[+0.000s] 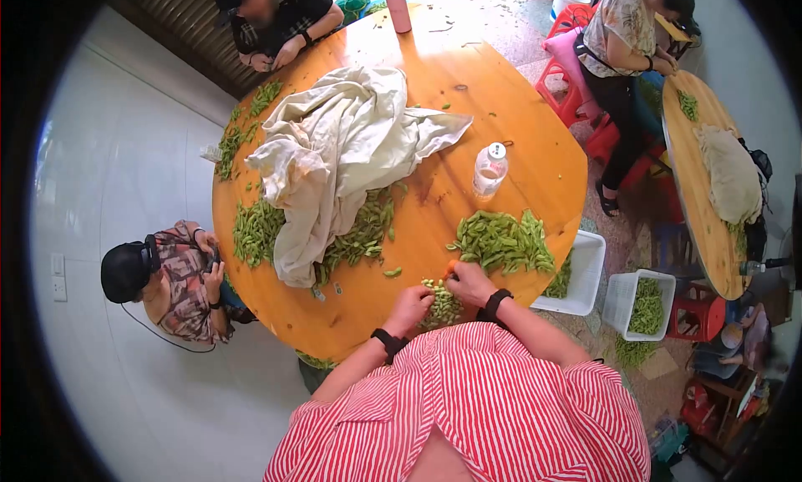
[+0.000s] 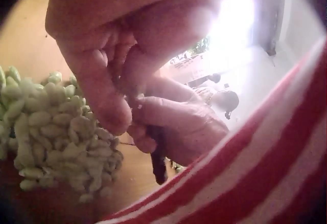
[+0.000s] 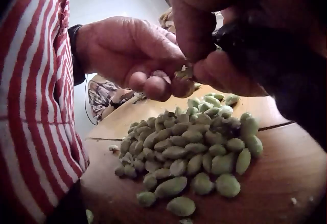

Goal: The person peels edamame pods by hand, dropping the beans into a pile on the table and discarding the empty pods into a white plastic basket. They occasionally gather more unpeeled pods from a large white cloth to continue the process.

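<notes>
My left hand (image 1: pixel 409 310) pinches a small green bean pod (image 3: pixel 185 73) between thumb and fingertips, just above a heap of shelled green beans (image 3: pixel 184 147) on the wooden table. My right hand (image 1: pixel 471 284) meets it fingertip to fingertip over the heap. Its curled fingers grip a dark, stick-like thing (image 2: pixel 159 162), whose kind I cannot tell. A bit of orange (image 1: pixel 452 269) shows at those fingers in the head view. Beyond the right hand lies a pile of unshelled pods (image 1: pixel 505 241).
A bottle (image 1: pixel 490 171) stands behind the pods. Pale cloth (image 1: pixel 342 148) covers more pods across the table (image 1: pixel 451 89). White baskets (image 1: pixel 591 273) with pods stand at right. People sit at the far side and left; another stands by a second table (image 1: pixel 710 256).
</notes>
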`<state>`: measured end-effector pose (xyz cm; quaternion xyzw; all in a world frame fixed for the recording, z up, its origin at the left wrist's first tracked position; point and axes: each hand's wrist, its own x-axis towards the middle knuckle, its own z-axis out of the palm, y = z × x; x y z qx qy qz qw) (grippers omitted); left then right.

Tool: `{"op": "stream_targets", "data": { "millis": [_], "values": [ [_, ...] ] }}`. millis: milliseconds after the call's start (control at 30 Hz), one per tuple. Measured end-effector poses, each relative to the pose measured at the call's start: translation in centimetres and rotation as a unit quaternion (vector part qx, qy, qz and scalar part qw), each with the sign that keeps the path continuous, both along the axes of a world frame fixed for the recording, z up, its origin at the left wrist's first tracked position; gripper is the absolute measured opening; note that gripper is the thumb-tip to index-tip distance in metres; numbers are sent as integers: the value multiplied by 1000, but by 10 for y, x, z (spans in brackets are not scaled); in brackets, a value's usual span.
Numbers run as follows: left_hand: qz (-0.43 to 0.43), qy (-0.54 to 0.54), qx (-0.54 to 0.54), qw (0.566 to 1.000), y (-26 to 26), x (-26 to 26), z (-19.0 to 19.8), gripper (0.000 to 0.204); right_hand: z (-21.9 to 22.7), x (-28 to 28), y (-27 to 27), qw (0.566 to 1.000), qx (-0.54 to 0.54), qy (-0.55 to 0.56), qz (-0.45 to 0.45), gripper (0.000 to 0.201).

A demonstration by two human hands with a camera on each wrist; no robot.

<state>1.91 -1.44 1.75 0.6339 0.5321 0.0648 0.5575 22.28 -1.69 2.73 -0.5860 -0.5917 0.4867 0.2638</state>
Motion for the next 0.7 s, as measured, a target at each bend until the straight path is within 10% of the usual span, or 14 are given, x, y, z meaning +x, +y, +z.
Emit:
{"op": "stream_targets", "data": {
  "millis": [200,333,700],
  "values": [
    [-107,21,157,982,-6,-6,36,18,29,32,17,969,121,-192,-96,20],
    [18,20,217,976,12,-22,5,15,33,34,18,925,176,-290,-170,22],
    [18,185,345,920,33,-41,-17,13,6,9,9,989,104,-79,-65,17]
  ]
}}
